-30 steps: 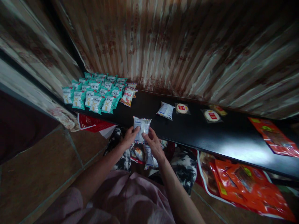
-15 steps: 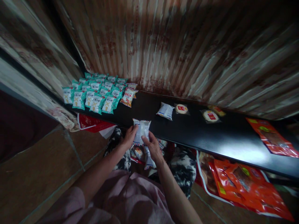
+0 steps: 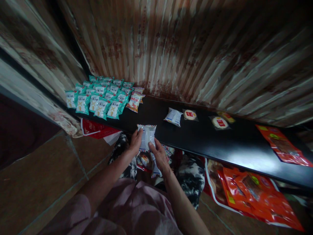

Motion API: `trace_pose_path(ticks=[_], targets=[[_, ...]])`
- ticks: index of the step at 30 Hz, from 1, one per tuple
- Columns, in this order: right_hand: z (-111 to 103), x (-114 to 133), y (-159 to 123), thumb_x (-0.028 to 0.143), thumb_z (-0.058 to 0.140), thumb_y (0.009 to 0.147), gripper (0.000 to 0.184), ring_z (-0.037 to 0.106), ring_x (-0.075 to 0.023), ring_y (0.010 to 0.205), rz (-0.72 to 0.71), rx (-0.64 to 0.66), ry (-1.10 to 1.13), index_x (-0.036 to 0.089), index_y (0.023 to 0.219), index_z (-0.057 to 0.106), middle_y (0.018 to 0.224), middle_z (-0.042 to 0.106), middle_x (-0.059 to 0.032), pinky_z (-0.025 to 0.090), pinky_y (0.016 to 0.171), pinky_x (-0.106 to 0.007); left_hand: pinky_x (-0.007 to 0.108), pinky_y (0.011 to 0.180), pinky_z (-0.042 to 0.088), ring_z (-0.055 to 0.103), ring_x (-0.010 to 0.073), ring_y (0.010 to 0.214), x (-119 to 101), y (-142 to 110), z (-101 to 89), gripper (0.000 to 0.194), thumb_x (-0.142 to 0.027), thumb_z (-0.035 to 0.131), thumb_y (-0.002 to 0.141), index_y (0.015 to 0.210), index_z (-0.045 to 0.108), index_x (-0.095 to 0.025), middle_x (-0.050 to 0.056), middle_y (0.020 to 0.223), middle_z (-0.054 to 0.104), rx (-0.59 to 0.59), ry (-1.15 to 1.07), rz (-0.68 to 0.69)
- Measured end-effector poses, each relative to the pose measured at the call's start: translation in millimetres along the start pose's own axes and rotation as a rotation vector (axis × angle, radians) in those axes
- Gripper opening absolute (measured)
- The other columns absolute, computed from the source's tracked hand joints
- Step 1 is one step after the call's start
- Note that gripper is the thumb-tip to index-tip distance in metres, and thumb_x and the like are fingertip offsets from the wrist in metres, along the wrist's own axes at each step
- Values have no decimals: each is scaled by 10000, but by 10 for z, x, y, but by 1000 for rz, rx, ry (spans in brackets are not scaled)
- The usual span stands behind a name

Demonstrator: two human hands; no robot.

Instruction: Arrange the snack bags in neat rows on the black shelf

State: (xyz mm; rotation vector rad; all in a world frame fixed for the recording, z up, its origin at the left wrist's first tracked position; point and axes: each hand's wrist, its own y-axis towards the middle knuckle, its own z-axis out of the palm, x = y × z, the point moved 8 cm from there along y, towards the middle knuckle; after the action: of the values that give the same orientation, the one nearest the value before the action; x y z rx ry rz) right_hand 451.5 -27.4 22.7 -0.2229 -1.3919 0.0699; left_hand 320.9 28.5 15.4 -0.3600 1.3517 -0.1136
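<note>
Presently hands (image 3: 136,142) (image 3: 160,154) partly closed on pale packet (image 3: 147,137) near edge of shelf (image 3: 195,137); gap left of second packet (image 3: 173,117).

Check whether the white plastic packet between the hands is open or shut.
The white plastic packet appears shut: its top edge looks unbroken and no tear shows; sides partly covered.

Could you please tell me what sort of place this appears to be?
Perhaps a small snack shop or storage corner, though I cannot be sure: many teal snack packets are grouped on a long black shelf, and orange packs are piled lower down.
</note>
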Motion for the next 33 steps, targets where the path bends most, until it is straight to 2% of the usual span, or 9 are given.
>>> trace_pose_path(ticks=[8, 13, 20, 25, 29, 33], targets=[[-58, -110, 54, 468, 697, 693, 504, 620, -259, 1009, 39, -98, 25, 251, 1143, 636, 1078, 696, -26, 455, 946, -422, 285, 690, 463, 624, 204, 791, 44, 17, -15, 450, -601, 591, 738, 870, 651, -176, 74, 861, 685, -13, -19, -40], [-50, -95, 60, 461, 691, 702, 467, 617, -250, 1002, 15, -97, 23, 253, 1119, 650, 1070, 697, -19, 453, 936, -402, 292, 721, 465, 619, 215, 826, 46, 46, -40, 442, -584, 612, 732, 868, 661, -167, 78, 872, 692, -12, -41, -44], [-76, -24, 109, 476, 689, 704, 457, 624, -238, 964, 15, -130, 22, 249, 1099, 659, 1036, 706, -15, 457, 905, -380, 318, 832, 455, 606, 233, 971, 227, 155, -78, 393, -539, 629, 719, 841, 677, -168, 62, 934, 700, 20, -160, -85], [-99, -3, 201, 479, 692, 699, 444, 623, -212, 960, 6, -145, 76, 234, 1069, 661, 1023, 706, -10, 450, 900, -347, 304, 787, 463, 621, 223, 909, 278, 135, -51, 373, -498, 698, 647, 819, 671, -168, 54, 883, 697, 70, -236, -108], [-102, -71, 262, 491, 681, 700, 443, 636, -198, 885, 35, -137, 115, 225, 1054, 656, 961, 710, -9, 475, 830, -329, 279, 756, 456, 618, 193, 839, 219, 71, -52, 342, -432, 740, 598, 813, 660, -178, 15, 821, 679, 67, -253, -111], [-94, -94, 285, 493, 672, 700, 421, 640, -190, 852, 44, -169, 121, 228, 1028, 655, 943, 709, -7, 484, 801, -316, 262, 742, 447, 612, 179, 839, 145, -8, -60, 283, -381, 725, 611, 808, 665, -187, 5, 835, 674, 74, -266, -118]])
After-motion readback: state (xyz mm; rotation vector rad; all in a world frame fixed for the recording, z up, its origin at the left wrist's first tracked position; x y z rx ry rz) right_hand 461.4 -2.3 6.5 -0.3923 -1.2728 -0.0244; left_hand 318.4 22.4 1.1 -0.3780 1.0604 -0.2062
